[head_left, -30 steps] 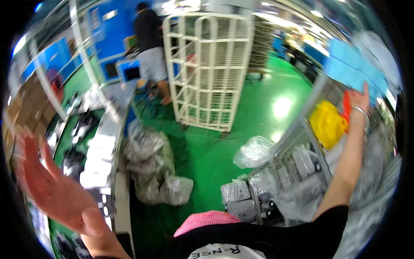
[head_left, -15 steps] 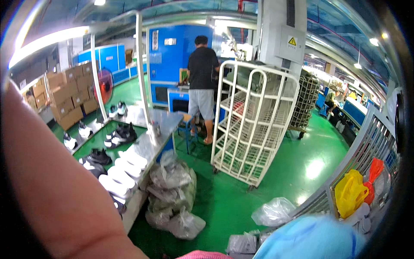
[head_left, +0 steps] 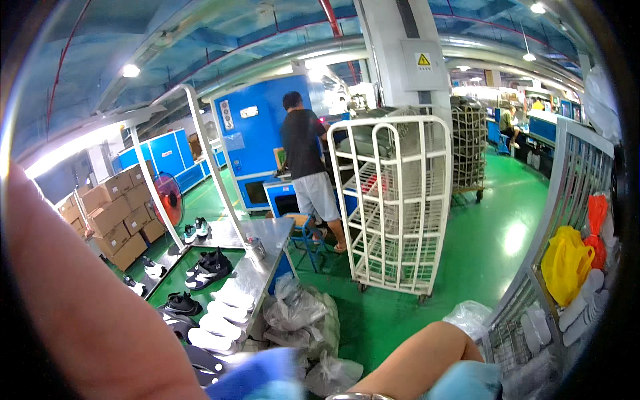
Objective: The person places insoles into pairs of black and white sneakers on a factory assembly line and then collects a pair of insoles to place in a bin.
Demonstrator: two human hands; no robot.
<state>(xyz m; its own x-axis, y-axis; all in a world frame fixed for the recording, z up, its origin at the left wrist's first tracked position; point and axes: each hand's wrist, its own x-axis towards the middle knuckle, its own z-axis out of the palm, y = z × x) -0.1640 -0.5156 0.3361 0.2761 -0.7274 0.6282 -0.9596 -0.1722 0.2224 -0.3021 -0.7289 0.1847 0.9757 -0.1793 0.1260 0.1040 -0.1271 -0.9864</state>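
My left forearm [head_left: 80,307] fills the left side, very close to the camera; its hand is out of the picture. My right forearm [head_left: 420,353] rises from the lower edge, bent, with a metal wristband [head_left: 360,397] at the very bottom. The right hand is cut off below the frame. Two blurred blue shapes [head_left: 260,381] [head_left: 467,383] lie beside that arm; I cannot tell what they are or whether either is held. Nearest below are a green conveyor belt [head_left: 175,285] with dark shoes [head_left: 208,267] and white soles [head_left: 220,317].
A white wire cart [head_left: 393,207] stands on the green floor. A person in a black shirt [head_left: 307,153] works at a blue machine [head_left: 250,133]. Clear plastic bags [head_left: 303,313] lie by the belt. A yellow bag [head_left: 567,263] hangs on the right-hand rack. Cardboard boxes [head_left: 113,213] are stacked at the left.
My right arm has left the rack on the right and now lies bent at the lower edge. My left hand has gone out of view, leaving only the forearm. The view has tilted upward.
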